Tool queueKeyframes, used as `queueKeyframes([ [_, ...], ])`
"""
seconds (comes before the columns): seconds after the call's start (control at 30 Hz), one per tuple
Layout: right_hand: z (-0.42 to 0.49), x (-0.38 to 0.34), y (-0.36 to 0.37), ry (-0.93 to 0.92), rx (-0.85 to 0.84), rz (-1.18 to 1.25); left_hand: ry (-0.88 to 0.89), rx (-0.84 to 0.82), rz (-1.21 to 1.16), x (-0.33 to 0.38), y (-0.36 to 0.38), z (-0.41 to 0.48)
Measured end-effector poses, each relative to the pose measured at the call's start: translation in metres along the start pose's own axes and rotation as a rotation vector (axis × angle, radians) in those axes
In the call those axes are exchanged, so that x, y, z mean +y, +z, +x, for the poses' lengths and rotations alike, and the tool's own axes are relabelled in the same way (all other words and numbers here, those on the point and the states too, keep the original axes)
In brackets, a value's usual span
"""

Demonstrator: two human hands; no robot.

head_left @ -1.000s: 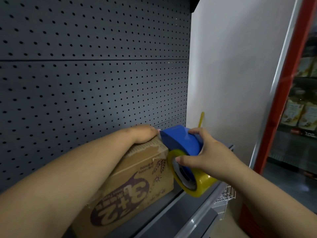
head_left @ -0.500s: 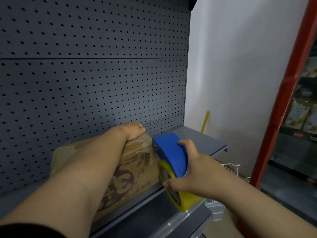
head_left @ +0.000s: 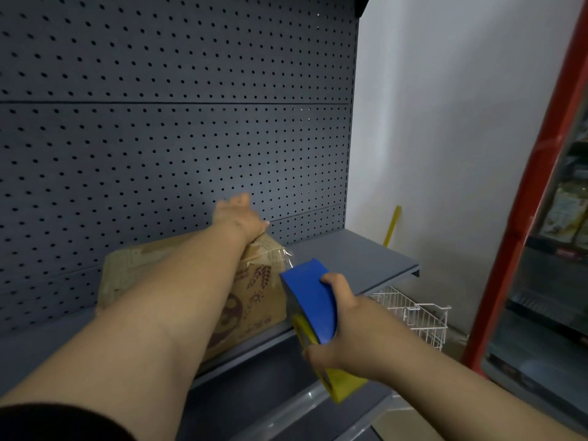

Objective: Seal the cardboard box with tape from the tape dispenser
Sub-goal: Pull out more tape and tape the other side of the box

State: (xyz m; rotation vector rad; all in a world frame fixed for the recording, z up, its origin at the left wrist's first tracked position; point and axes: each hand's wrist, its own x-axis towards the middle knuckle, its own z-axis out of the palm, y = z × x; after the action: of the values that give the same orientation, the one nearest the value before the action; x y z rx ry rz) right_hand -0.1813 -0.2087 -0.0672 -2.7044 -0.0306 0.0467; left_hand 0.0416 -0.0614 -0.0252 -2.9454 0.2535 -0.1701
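A brown printed cardboard box [head_left: 254,300] is seen lying on a grey metal shelf [head_left: 356,259], close in front of a dark grey perforated back panel [head_left: 175,148]. Its long axis runs left to right along the shelf, and its printed front face is turned toward the camera; much of the top and front is hidden by the left forearm. The left hand [head_left: 240,216] is laid at the box's upper right corner, at the far edge of the top, with the palm down. Its fingers are blurred, so whether they are spread or pressed together cannot be told.

A blue plastic tape dispenser carrying a yellow roll [head_left: 313,308] is held just right of the box's right end, over the shelf's front edge. The right hand [head_left: 346,332] is wrapped around it, fingers curled over the blue top and the thumb pressed against the yellow roll's near side. The dispenser's blue nose is pointed up and away toward the box's upper right corner, the roll end lying low and near the camera. A short strip of clear tape [head_left: 286,256] is seen between the nose and that corner.

A white wire basket [head_left: 413,313] is visible below the shelf's right end, and a yellow stick [head_left: 392,226] is leaned against the white wall [head_left: 445,122].
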Motion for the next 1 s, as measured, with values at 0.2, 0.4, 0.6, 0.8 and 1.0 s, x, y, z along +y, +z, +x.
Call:
queueKeyframes([
  [0.2,0.02,0.005,-0.001,0.014,-0.019,0.044,0.039,0.018,-0.212,0.005,-0.008,-0.029],
  [0.4,0.034,0.002,0.002,0.024,-0.012,0.033,0.114,-0.143,-0.326,-0.008,0.004,-0.058],
  [0.6,0.033,0.008,-0.002,-0.025,0.085,-0.079,0.088,-0.085,-0.26,-0.002,0.01,-0.062],
  [0.8,0.03,0.005,-0.023,-0.066,0.133,-0.062,0.078,-0.094,-0.293,-0.001,0.01,-0.062],
  [1.0,0.02,-0.004,-0.026,-0.149,0.165,-0.247,0.065,-0.102,-0.319,-0.003,0.012,-0.057],
])
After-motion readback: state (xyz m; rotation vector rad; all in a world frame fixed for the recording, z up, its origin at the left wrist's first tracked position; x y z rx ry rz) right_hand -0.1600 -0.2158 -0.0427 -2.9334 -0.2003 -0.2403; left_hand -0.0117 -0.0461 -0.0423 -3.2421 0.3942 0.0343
